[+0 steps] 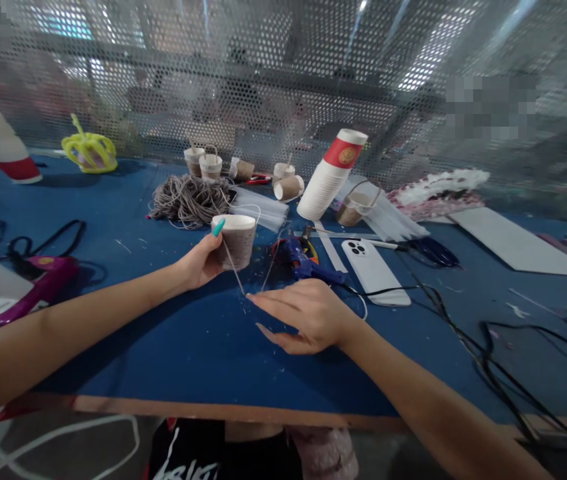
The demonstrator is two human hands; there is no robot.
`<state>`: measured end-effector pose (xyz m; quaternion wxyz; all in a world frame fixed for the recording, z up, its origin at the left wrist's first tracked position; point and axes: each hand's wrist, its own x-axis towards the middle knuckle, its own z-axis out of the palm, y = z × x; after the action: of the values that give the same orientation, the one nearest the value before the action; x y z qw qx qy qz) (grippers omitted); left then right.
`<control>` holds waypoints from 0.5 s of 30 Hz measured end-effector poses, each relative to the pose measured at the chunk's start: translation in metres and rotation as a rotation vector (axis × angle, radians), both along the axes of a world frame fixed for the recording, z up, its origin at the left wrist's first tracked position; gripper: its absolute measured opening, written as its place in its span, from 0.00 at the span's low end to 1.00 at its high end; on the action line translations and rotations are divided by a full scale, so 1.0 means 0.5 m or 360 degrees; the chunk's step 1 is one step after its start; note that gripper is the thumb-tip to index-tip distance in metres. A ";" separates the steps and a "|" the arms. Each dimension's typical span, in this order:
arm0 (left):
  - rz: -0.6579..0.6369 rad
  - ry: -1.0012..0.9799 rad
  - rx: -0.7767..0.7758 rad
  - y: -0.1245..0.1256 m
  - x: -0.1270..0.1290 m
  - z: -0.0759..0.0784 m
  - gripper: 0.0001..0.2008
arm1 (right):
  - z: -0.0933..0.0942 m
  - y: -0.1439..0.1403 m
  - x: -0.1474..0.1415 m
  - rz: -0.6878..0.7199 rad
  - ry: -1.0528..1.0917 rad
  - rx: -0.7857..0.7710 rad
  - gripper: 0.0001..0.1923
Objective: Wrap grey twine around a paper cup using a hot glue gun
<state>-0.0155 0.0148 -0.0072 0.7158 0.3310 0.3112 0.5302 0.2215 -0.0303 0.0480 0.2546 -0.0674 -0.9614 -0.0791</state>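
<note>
A small paper cup (237, 243) with a white rim, wrapped in grey-brown cord, is in my left hand (203, 263). My left thumb, with a turquoise nail, presses near its rim, and the other fingers are hidden behind the cup. A length of cord (234, 269) runs tight from the cup down to the fingertips of my right hand (303, 317). The cord appears caught between the outstretched fingers there, while the thumb stays apart below. From those fingertips the cord turns back up toward the blue glue gun (308, 261).
Behind the cup lies a grey cord heap (188, 200). Small wrapped cups (211, 167), a leaning paper cup stack (331, 175) and clear bags stand along the mesh wall. A white phone (376, 272) and black cables (438, 300) lie right; a purple glue gun (28, 290) lies left.
</note>
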 end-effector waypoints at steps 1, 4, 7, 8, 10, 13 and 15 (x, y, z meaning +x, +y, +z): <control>-0.0006 0.0005 0.0002 -0.001 0.000 0.000 0.26 | 0.003 -0.001 0.001 -0.0005 0.0000 0.0099 0.17; -0.0012 -0.0016 0.0010 -0.004 0.005 0.004 0.26 | 0.022 0.009 0.020 -0.0160 0.0037 0.0306 0.17; 0.0012 -0.0027 0.0010 -0.006 0.011 0.012 0.24 | 0.051 0.044 0.059 -0.0763 0.0166 -0.0054 0.20; 0.0032 -0.0020 0.0004 -0.006 0.012 0.014 0.23 | 0.060 0.060 0.075 -0.0984 0.0208 -0.0268 0.23; 0.0077 -0.0018 -0.0011 -0.005 0.012 0.017 0.22 | 0.074 0.093 0.108 -0.1241 0.0157 -0.0700 0.31; 0.0123 -0.0047 -0.0017 -0.002 0.010 0.015 0.22 | 0.079 0.126 0.143 -0.1367 -0.0210 -0.1118 0.34; 0.0126 -0.0025 -0.0007 -0.002 0.010 0.013 0.23 | 0.071 0.132 0.148 -0.1333 -0.0402 -0.1206 0.29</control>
<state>-0.0108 0.0140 -0.0006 0.6975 0.3126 0.3195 0.5601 0.2956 0.0358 0.0836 0.0429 -0.5186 -0.8370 0.1692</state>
